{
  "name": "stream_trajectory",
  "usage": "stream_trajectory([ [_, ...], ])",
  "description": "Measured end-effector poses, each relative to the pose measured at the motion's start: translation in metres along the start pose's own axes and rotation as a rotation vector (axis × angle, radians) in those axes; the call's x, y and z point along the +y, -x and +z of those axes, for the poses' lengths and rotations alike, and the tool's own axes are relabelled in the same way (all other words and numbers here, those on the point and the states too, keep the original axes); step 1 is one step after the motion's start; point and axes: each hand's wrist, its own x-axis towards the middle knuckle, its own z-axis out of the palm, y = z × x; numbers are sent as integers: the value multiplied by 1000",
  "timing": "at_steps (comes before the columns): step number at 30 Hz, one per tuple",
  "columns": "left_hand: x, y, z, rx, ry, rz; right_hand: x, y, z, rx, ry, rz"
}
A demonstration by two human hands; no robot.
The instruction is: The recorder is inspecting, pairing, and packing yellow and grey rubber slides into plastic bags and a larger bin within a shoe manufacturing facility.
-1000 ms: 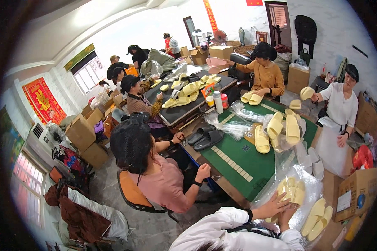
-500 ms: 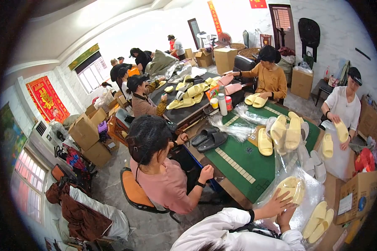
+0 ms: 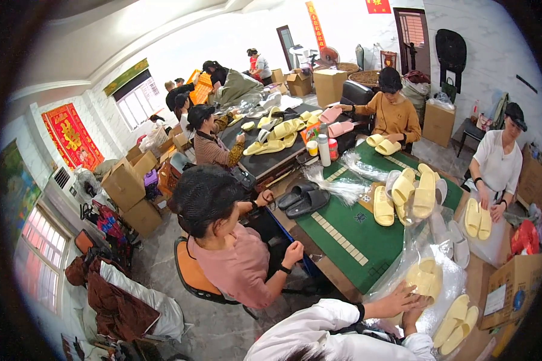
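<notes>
A pale yellow slipper (image 3: 425,278) lies on clear plastic wrap (image 3: 450,278) at the near end of the table. My left hand (image 3: 392,302), with a black band at the wrist, lays its fingers across the slipper's near end and grips it there. Close beside it, my right hand (image 3: 413,314) holds the same end, its fingers partly covered by the left ones. To the right of my hands rests a pair of yellow slippers (image 3: 456,325). Grey slippers (image 3: 461,248) lie beyond the wrap.
A green mat (image 3: 337,231) carries black slippers (image 3: 304,200), yellow slippers (image 3: 424,195) and clear bags (image 3: 331,185). A cardboard box (image 3: 512,292) stands at the right edge. Co-workers sit left (image 3: 235,253) and far (image 3: 397,117); another stands right (image 3: 498,159), hands on yellow slippers (image 3: 477,219).
My fingers and the slipper have shifted slightly toward me, the slipper lying lower. The right-hand co-worker has set a held slipper down beside its mate. An orange crate at the back is raised.
</notes>
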Motion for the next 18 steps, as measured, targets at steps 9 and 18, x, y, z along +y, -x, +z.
stream_trajectory([
  [9, -4, 0, 1, -105, 31, -120, -20, -19, -32, -37, -582, 140],
  [18, -37, 9, 5, 207, 54, -541, 15, 1, -27, -138, -510, 331],
])
